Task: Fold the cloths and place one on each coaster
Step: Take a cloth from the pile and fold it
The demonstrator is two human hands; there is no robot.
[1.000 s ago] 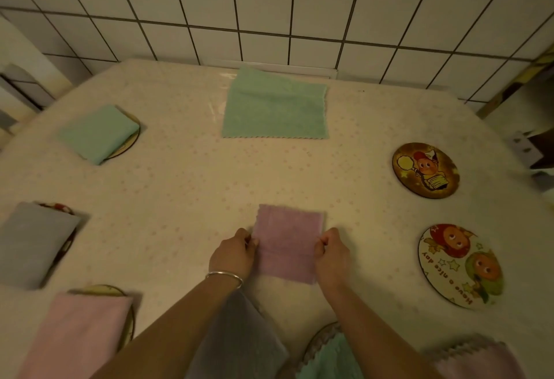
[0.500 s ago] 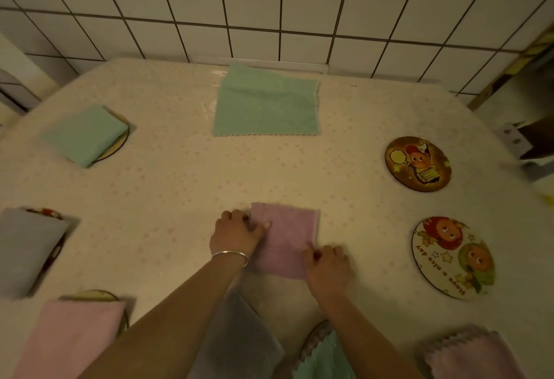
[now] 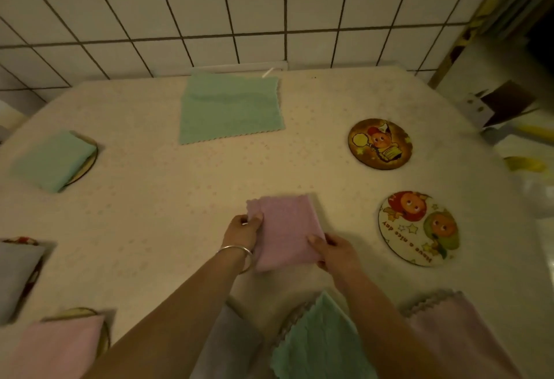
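Ahead, the worktop (image 3: 144,204) runs bare from the folded pink cloth (image 3: 284,231) out to its far edge at 12 o'clock, where an unfolded green cloth (image 3: 230,109) lies under the tiled wall (image 3: 239,13). Two uncovered coasters, a dark coaster (image 3: 380,144) and a white coaster (image 3: 418,228), sit at 2 and 3 o'clock of the pink cloth. Its left edge is pinched by the left hand (image 3: 242,231), its near right corner by the right hand (image 3: 335,251).
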